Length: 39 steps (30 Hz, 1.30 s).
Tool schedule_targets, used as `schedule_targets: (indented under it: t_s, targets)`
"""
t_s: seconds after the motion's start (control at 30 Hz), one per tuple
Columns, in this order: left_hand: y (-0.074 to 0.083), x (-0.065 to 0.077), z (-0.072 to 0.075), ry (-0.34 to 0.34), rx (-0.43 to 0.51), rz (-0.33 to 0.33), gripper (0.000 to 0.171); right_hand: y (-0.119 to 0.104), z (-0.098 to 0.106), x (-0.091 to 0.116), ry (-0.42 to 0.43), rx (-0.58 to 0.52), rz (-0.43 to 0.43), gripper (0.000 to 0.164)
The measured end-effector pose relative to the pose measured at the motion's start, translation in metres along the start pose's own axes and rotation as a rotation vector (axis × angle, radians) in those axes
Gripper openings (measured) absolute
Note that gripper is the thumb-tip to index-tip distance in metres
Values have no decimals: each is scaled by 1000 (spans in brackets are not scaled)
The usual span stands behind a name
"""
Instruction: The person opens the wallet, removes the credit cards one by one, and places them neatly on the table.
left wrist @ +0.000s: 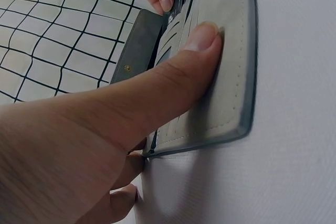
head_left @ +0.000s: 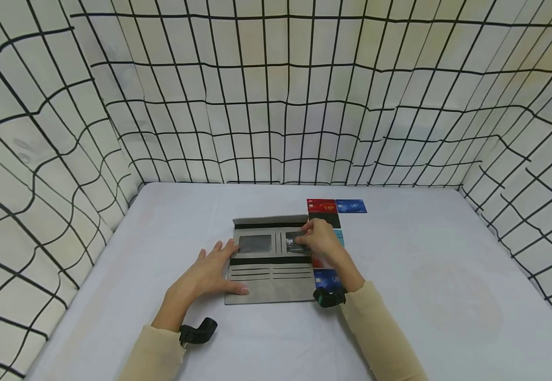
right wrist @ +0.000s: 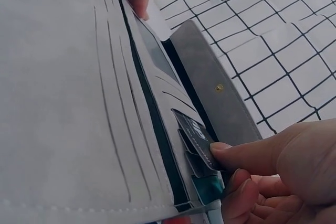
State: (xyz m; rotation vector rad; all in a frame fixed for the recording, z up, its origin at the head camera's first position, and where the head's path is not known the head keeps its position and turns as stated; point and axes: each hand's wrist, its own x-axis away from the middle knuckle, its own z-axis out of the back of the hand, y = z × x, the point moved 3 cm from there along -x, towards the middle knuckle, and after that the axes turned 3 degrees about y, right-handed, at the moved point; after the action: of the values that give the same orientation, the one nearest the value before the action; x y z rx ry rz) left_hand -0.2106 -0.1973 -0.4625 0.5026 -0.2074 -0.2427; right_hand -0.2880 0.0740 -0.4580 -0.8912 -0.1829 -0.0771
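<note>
A grey wallet (head_left: pixel 287 292) lies unfolded on the white table, with rows of card slots and a clear window (head_left: pixel 255 244). My right hand (head_left: pixel 322 241) pinches a black card (right wrist: pixel 195 139) between thumb and fingers at the wallet's right-hand slots. Part of that card sits in a slot, as the right wrist view shows, and its outer end sticks out under the thumb. Along the wallet's left side rests my left hand (head_left: pixel 208 276), fingers spread at the edge and thumb on the lower panel. A flap with a brass snap (right wrist: pixel 219 87) stands raised along the far edge.
Right of the wallet lies a column of cards: a red VIP card (head_left: pixel 321 205), a black card (head_left: pixel 325 219), a teal card (head_left: pixel 339 236) and a blue card (head_left: pixel 325 278), partly covered by my right hand and wrist. Another blue VIP card (head_left: pixel 351 206) lies top right. Black-gridded white curtains (head_left: pixel 276 116) surround the table.
</note>
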Motion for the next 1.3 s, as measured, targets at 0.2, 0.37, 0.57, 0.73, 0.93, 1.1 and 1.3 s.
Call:
schedule_targets:
  t_s: [0.2,0.37,0.57,0.73,0.93,1.1,1.3]
  targets:
    - [-1,0,0,3,-4,-5,111,2,4,-2,-15,83,9,33]
    - [-3,-2,-1,8,-6,-17,112,2,4,-2,-43,115,5,34]
    - [-3,-1,-1,3,0,-19,113,2,4,-2,-88,122,24,40]
    - [-3,-2,-1,-1,0,-16,112,3,5,-2,-85,112,34,38]
    - [-2,-2,-1,-2,0,-11,112,7,11,-3,-82,91,5,42]
    - [-1,-2,-1,-2,-4,-14,112,12,21,-5,-84,89,3,38]
    - [1,-1,1,-3,-6,-18,111,16,33,-6,-106,73,29,19]
